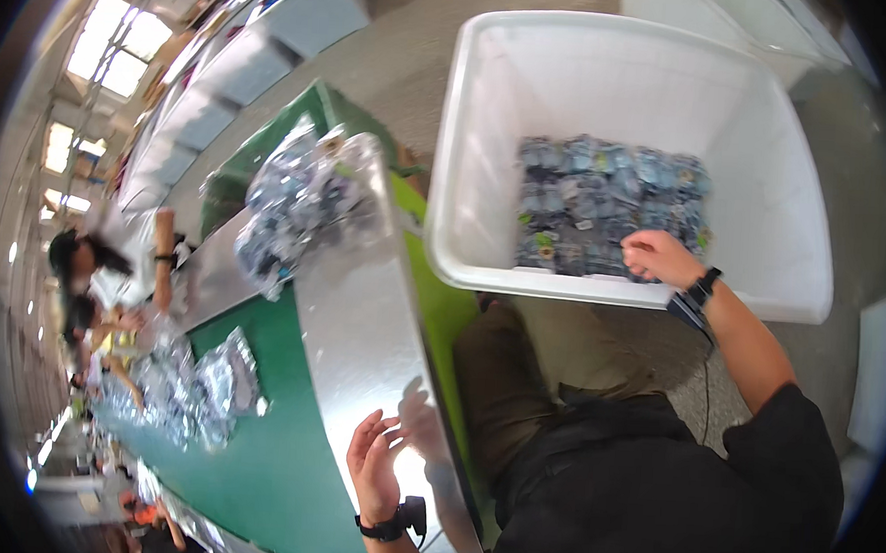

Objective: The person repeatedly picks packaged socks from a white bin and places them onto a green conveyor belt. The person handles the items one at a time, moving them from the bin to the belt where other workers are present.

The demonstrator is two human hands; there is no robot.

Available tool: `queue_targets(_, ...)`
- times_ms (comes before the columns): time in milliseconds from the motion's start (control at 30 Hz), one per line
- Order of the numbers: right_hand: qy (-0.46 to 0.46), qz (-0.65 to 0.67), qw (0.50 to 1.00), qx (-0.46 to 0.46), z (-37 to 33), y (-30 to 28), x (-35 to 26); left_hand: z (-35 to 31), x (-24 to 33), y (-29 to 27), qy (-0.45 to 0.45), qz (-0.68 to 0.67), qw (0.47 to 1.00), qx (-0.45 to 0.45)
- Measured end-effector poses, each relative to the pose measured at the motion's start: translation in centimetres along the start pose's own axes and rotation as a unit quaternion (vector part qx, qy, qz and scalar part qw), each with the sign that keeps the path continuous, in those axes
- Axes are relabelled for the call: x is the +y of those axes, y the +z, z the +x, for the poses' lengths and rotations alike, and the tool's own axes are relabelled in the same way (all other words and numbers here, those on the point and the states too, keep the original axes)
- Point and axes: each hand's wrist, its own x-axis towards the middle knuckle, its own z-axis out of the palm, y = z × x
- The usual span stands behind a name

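My right hand (661,256) is over the near side of a large white plastic bin (622,293), fingers curled in; whatever they hold, if anything, is hidden. Right below it, rows of clear-wrapped bluish-grey packs (608,190) cover the bin's floor. My left hand (373,465) hovers above the shiny metal edge (360,322) of a work table, fingers loosely bent and apart, with nothing in them. A heap of similar clear plastic packs (301,204) rests at the far end of that metal edge.
A green conveyor belt (275,418) runs left of the metal edge, carrying more clear packs (192,389). Across it stands a person in white (138,266). A green sack (317,105) lies beyond the table. White bins (316,15) line the far left.
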Motion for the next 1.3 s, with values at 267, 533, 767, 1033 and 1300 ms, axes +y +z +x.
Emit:
queue_targets(267, -0.161, -0.087, 0.981, 0.065, -2.2, 4.3, 0.5, 4.2, 2.6, -7.0, 0.039, 0.146, 0.983, 0.103)
queue_targets(533, -0.158, -0.126, 0.966, 0.164, -2.0, 5.6, 1.8, 11.5, 4.6, -21.2, 0.092, 0.308, 0.9, 0.295)
queue_targets(767, -0.172, -0.204, 0.937, 0.226, -2.1, 7.1, 0.8, 18.1, 5.0, -30.2, 0.102, 0.498, 0.797, 0.327)
queue_targets(1033, -0.179, -0.21, 0.931, 0.238, -2.3, 7.6, 0.1, 16.3, 0.1, -26.0, 0.185, 0.71, 0.615, 0.289)
queue_targets(1300, -0.179, -0.214, 0.93, 0.24, -2.5, 7.8, -0.4, 8.6, 0.3, -17.3, 0.038, -0.038, 0.978, 0.2)
